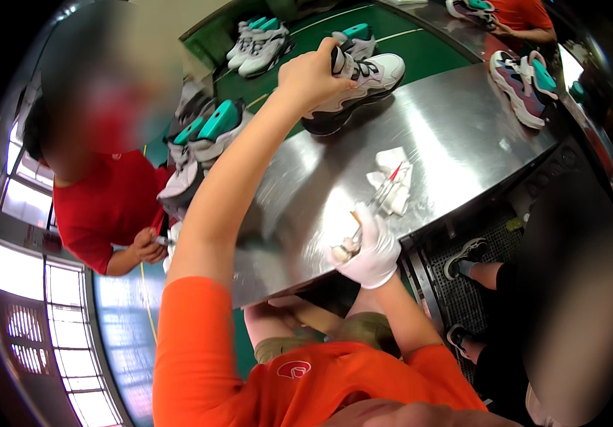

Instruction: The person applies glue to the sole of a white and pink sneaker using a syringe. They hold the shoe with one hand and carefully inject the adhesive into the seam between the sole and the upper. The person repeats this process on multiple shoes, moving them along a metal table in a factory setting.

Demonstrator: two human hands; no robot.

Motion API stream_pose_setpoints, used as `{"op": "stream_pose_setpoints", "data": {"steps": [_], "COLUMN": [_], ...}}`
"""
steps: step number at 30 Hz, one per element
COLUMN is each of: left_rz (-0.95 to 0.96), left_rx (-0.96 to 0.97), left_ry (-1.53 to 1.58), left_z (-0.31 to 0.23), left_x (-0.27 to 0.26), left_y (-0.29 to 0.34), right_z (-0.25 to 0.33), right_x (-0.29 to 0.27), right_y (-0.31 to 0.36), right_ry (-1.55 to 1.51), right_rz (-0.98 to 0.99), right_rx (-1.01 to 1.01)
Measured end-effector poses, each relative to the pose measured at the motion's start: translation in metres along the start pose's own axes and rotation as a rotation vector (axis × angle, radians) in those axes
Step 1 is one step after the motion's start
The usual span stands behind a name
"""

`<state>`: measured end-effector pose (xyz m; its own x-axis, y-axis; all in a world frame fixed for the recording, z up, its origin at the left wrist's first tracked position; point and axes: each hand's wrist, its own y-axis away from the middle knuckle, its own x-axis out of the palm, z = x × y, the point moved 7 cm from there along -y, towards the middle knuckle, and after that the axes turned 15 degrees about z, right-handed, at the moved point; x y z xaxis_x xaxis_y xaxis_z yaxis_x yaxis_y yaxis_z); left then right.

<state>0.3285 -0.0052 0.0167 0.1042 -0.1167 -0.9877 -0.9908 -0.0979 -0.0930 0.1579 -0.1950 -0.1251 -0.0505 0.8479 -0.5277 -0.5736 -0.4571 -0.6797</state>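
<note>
My bare left hand point(315, 77) is stretched across the metal table point(470, 153), its fingers wrapped round the heel and collar of a white-and-black sneaker point(374, 82). The sneaker is tilted, its toe pointing right. Near the table's front edge my right hand point(373, 255), in a white glove, is closed. A thin tool with an orange-brown end point(355, 216) sticks out of its fingers, beside something whitish and crumpled. The tool's exact kind cannot be made out. Just beyond that hand lies a white cloth point(399, 196) with a slim, red-tipped tool point(396, 171) on it.
White sneakers with teal inserts point(256, 50) stand on the green belt point(306, 39); more sneakers point(192, 160) are at left, by a red-shirted person point(111, 206) holding a small tool. A purple-and-white sneaker point(520, 89) sits at far right. Another person in black stands close at right.
</note>
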Motion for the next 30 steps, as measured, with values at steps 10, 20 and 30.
{"op": "stream_pose_setpoints", "data": {"steps": [10,20,30], "left_rz": [0.134,0.070,0.327], "left_rx": [-0.140,0.227,-0.060], "left_ry": [-0.120,-0.259,-0.339], "left_z": [0.023,-0.022,0.079], "left_x": [0.083,0.040,-0.068], "left_y": [-0.145,-0.064,0.288], "right_z": [-0.008,0.006,0.008], "right_x": [-0.001,0.005,0.012], "right_y": [0.001,-0.002,0.006], "right_ry": [-0.011,0.123,0.192], "right_rz": [0.016,-0.069,-0.073], "right_rx": [0.038,-0.034,-0.002]}}
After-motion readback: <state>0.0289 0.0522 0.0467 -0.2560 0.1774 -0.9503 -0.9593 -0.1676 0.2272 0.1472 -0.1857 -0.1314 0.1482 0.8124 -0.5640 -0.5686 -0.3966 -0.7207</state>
